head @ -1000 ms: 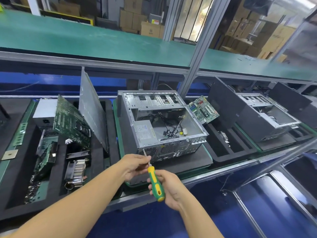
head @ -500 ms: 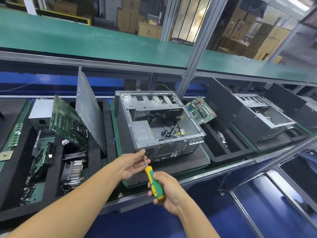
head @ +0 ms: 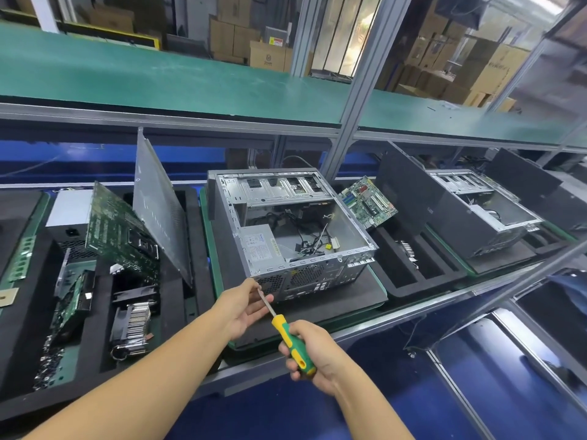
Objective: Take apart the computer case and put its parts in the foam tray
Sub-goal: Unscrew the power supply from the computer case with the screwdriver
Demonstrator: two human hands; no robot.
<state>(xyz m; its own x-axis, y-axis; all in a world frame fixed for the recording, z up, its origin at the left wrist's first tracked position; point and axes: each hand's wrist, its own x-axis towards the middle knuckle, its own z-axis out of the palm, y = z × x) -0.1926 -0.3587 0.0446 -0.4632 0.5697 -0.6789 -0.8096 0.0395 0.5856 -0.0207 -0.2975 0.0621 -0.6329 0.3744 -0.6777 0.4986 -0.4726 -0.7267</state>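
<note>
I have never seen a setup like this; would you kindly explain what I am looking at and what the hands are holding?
There is no machine: these are a person's two bare hands, seen from one camera worn on the head, looking forward and down. The right hand grips the green-and-yellow handle of a screwdriver, and the left hand rests its fingers against the metal shaft near the tip. Just beyond them, on the bench, lies an opened computer case with a power supply and loose cables inside. To the left is the black foam tray, holding parts: a green circuit board, a leaning metal panel, a heatsink and a pile of screws.
</note>
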